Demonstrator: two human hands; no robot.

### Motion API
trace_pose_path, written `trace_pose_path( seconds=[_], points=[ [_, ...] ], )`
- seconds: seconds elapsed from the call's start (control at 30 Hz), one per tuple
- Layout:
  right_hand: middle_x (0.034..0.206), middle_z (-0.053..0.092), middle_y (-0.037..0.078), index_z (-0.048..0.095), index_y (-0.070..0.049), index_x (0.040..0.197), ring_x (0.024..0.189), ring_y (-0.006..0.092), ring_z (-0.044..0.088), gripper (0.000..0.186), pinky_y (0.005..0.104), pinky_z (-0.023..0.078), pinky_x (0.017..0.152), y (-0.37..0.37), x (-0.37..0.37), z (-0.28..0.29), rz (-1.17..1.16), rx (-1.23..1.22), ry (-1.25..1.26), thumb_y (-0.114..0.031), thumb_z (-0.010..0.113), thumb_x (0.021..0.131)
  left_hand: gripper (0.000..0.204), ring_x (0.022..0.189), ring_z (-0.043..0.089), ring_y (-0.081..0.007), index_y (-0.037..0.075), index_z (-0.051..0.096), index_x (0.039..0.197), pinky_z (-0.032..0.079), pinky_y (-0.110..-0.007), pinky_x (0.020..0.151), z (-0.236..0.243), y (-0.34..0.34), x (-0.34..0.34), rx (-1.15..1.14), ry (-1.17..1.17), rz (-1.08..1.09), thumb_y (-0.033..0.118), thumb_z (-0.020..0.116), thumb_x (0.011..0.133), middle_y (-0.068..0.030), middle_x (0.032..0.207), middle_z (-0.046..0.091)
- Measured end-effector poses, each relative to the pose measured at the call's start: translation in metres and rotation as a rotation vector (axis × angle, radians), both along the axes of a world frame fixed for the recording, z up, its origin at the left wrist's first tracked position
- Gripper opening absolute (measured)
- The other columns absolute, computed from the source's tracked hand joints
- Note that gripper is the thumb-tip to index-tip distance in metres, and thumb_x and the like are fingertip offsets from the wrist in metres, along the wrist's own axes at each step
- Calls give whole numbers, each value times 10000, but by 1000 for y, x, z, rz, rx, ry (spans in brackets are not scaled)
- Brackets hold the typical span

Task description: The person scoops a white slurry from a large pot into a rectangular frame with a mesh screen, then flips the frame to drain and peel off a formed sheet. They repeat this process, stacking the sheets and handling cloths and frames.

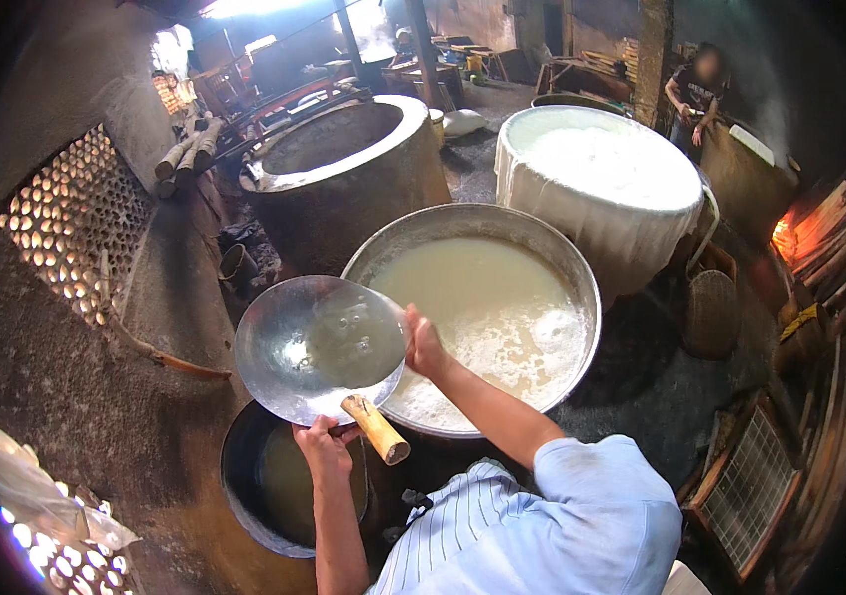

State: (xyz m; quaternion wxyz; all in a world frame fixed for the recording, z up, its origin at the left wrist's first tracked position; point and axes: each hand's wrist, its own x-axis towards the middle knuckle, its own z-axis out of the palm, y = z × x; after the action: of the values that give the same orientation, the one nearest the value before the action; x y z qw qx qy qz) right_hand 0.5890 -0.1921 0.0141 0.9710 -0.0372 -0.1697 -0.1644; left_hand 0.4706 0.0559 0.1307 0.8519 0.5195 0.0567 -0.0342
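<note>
A wide, shallow metal pan (272, 349) with a short wooden handle (379, 430) is held up between my hands, some cloudy liquid pooled in it. My left hand (325, 448) grips the rim at the near side, beside the base of the handle. On the pan's right edge my right hand (425, 343) is closed round the rim, its fingers partly hidden. Neither hand is on the handle. Just right of and below the pan stands a large metal basin (589, 297) of pale, cloudy liquid with white froth. Beneath my left hand is a dark bucket (240, 474), also with liquid in it.
A cloth-draped vat (581, 230) with white contents stands beyond the basin. Left of it is a broad round masonry stove (363, 203). Another person (695, 94) stands at the far right, near a fire (785, 236) and stacked wood (844, 233). A perforated wall (76, 223) is at left.
</note>
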Motion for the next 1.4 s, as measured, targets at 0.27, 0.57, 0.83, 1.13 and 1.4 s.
trace_pose_path(
  seconds=[0.27,0.57,0.83,1.13,1.4],
  points=[
    [1189,580,85,539,-39,1210,1142,204,510,392,348,384,1023,-87,10,-61,-292,-549,380,-330,420,975,428,747,654,-273,-12,466,1131,612,-452,569,-24,-81,42,60,63,-113,-16,479,703,-128,944,580],
    [1135,576,142,531,20,1163,1089,239,528,352,392,375,1039,-157,4,-63,-78,-92,169,-229,378,966,491,761,653,-271,1,403,1208,615,-431,570,-50,-144,78,197,64,-205,11,487,725,-146,995,569],
    [1253,539,86,471,-43,1260,1165,243,498,376,422,388,1027,-160,10,-59,-178,-130,621,-249,413,952,495,842,653,-272,-16,380,1257,613,-377,529,-14,-188,120,518,-178,-228,-15,458,768,-168,1057,585],
    [1068,607,110,555,-48,1070,978,258,585,280,408,475,899,-210,48,-129,-362,62,620,-249,443,911,773,555,620,-211,47,234,1442,486,-309,573,5,-207,138,1043,-567,-239,-31,541,736,-174,747,639],
    [1081,613,199,520,3,1191,992,372,611,408,480,519,840,-125,-37,-150,556,-566,900,-298,406,941,516,529,619,-190,-5,495,1244,510,-318,542,-85,-112,126,1052,-627,60,-1,551,731,-165,728,645]
  ],
)
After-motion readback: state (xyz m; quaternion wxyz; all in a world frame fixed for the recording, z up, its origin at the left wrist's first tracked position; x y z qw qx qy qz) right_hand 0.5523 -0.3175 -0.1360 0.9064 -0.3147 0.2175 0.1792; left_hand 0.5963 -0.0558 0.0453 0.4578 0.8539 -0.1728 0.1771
